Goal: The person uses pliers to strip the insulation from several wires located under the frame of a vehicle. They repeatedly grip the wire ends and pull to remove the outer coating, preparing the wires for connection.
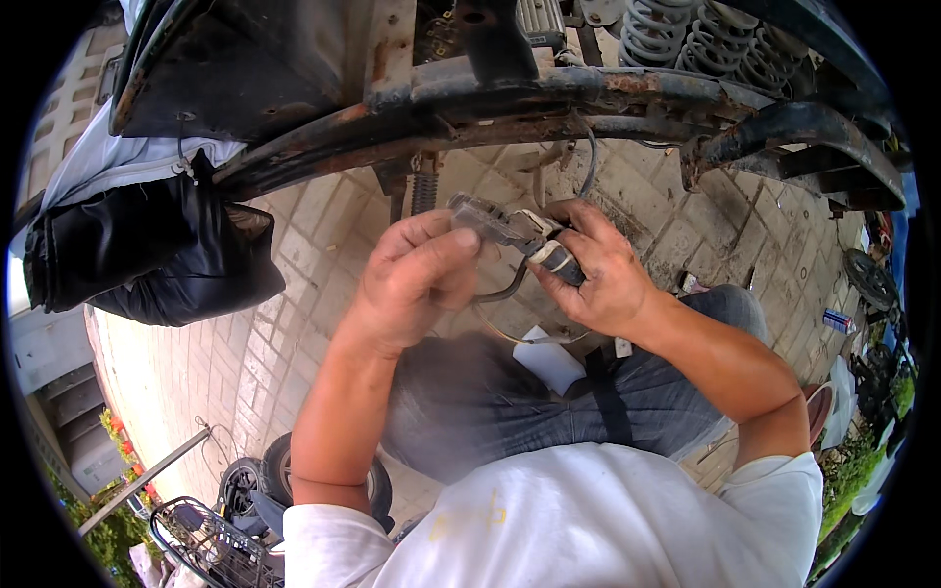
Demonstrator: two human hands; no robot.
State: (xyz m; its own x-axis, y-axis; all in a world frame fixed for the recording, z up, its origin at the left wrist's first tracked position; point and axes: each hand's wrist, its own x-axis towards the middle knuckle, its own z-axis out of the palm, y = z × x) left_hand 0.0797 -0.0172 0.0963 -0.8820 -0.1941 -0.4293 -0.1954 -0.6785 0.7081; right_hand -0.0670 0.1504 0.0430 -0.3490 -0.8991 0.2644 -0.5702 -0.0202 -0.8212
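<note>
Centre frame: left hand (417, 269) pinched grey block (485, 218); right hand (613, 269) gripped black taped piece (561, 261); I judged cable (508, 291) snagging could loosen hold.

Wire basket (221, 547) near wheel (240, 488), lower left; blue can (838, 320) right; coil springs (713, 44) top.

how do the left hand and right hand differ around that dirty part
The left hand is at the grey end of the part, while the right hand grips its black, pale-banded end. The left hand's fingers curl in tightly; the right hand's are spread wider. Both are bare.
</note>
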